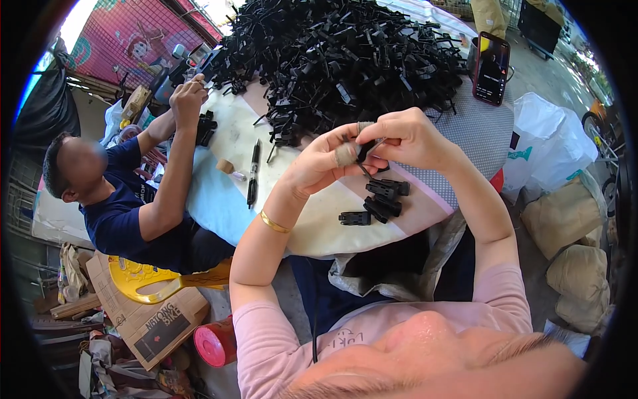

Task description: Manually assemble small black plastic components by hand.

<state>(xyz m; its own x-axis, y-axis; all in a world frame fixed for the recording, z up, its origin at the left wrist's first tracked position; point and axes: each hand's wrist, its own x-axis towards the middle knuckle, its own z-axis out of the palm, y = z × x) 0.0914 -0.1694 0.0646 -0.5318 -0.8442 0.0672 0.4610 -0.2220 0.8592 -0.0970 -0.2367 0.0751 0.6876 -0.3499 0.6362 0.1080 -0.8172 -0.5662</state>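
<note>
Head view: the left hand [319,163] and right hand [405,139] are meeting above the table edge [425,216], both pinching one small black plastic clip [365,150]; its long axis is running roughly toward the person, tail dangling downward; the taped fingertips [345,154] may be slipping, dropping it among the finished clips [382,199] below.

On the table [312,233], we see the clips [375,199] below our hands, the pile [339,60] behind, the pen [253,174] left.
</note>
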